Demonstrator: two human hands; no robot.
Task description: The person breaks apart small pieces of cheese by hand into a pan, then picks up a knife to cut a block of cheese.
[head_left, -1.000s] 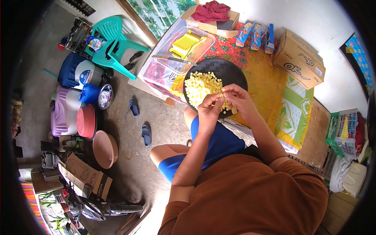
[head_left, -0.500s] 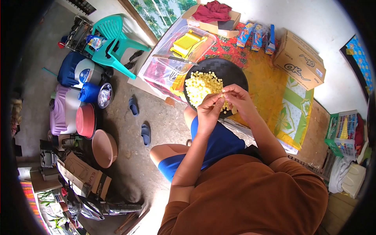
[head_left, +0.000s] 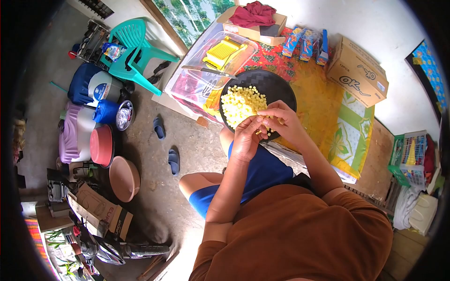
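Cubes of pale yellow food (head_left: pixel 241 105) lie heaped on a round black tray (head_left: pixel 277 88). The left hand (head_left: pixel 246 137) and right hand (head_left: pixel 285 122) meet over its near side, each grip drawn together — whether either clamps a piece cannot be told. Fine handling of small bits seems to be in hand; the next move calls for a light, steady touch above the tray.

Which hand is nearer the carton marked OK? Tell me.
Right. The right hand is below and left of the carton in the view; the left hand is farther left, beyond the right hand.
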